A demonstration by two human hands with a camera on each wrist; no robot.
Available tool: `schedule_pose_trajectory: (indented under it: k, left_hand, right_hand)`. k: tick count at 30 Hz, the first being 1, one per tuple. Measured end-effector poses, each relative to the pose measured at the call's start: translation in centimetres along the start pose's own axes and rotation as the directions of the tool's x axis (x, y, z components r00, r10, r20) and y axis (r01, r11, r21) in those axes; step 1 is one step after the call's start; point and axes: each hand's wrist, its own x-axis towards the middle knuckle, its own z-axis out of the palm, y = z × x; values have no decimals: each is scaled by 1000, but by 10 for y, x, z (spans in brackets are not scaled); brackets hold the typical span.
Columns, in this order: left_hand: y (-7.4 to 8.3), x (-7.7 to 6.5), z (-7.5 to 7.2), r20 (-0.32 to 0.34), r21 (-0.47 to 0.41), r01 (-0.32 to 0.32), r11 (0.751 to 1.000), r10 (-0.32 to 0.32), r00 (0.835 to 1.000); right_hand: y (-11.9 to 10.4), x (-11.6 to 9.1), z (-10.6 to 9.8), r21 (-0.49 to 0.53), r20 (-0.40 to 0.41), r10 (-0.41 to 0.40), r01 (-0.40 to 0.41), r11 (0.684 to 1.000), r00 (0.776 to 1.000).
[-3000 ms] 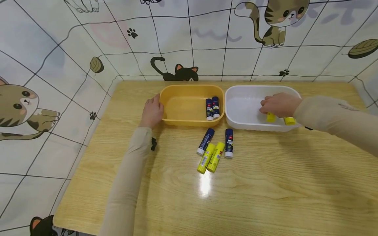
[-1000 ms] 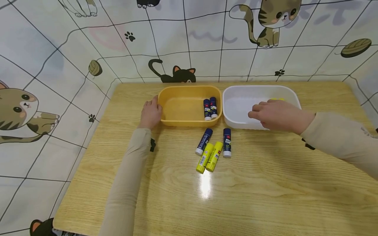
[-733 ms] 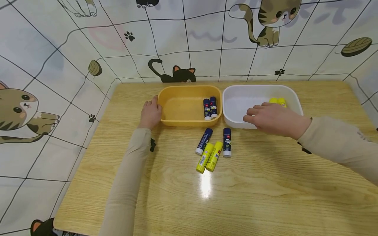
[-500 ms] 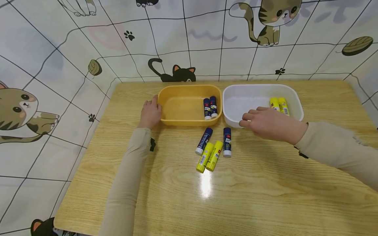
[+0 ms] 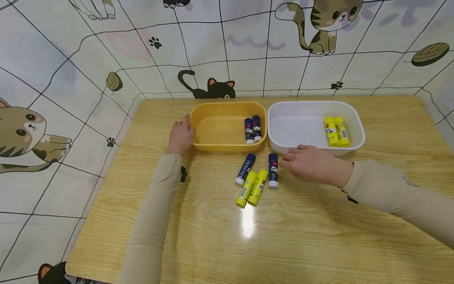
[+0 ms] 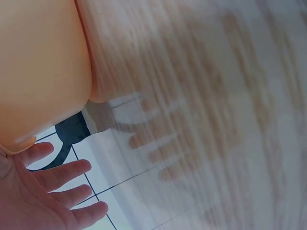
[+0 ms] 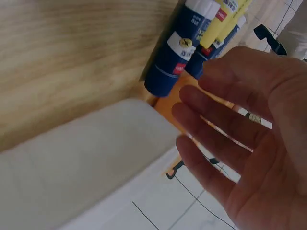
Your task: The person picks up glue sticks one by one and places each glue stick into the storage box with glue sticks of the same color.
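My left hand [image 5: 181, 135] stays at the left end of the yellow tray [image 5: 227, 148]; the left wrist view shows its fingers [image 6: 67, 175] extended beside the tray wall. My right hand [image 5: 312, 163] holds nothing, its fingers relaxed in front of the white tray [image 5: 294, 118]. Its fingertips are close to a blue glue stick [image 5: 273, 170], also seen in the right wrist view [image 7: 175, 50]. Left of that lie another blue glue stick [image 5: 245, 169] and two yellow glue sticks, the left one [image 5: 246, 189] and the right one [image 5: 257, 187], side by side.
Two blue glue sticks [image 5: 252, 130] lie at the right end inside the yellow tray. Two yellow glue sticks [image 5: 337, 132] lie at the right end inside the white tray. The trays stand side by side on the wooden table [image 5: 301, 236], before a cat-patterned wall [image 5: 248, 75].
My right hand has let go of a yellow glue stick in the white tray, then come out over the front rim toward the blue glue stick. The left hand keeps its place.
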Motion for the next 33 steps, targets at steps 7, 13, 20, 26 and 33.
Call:
schedule_pose_trajectory:
  k: [7, 13, 20, 26, 33]
  left_hand:
    - [0, -1, -1, 1, -5, 3, 1000, -3, 1000]
    - [1, 0, 0, 7, -6, 13, 1000, -13, 1000]
    - [0, 0, 0, 3, -17, 26, 1000, -26, 1000]
    - [1, -1, 0, 4, -30, 27, 999, -26, 1000]
    - [1, -1, 0, 0, -34, 28, 999, -28, 1000]
  right_hand:
    - [-11, 11, 21, 72, -105, 153, -146, 987, 983]
    - [-13, 20, 35, 185, -130, 300, -274, 944, 945]
    - [-15, 31, 41, 221, -115, 441, -410, 885, 890]
    - [-19, 40, 46, 227, -96, 548, -518, 825, 831]
    - [-17, 45, 53, 278, -83, 590, -550, 788, 803]
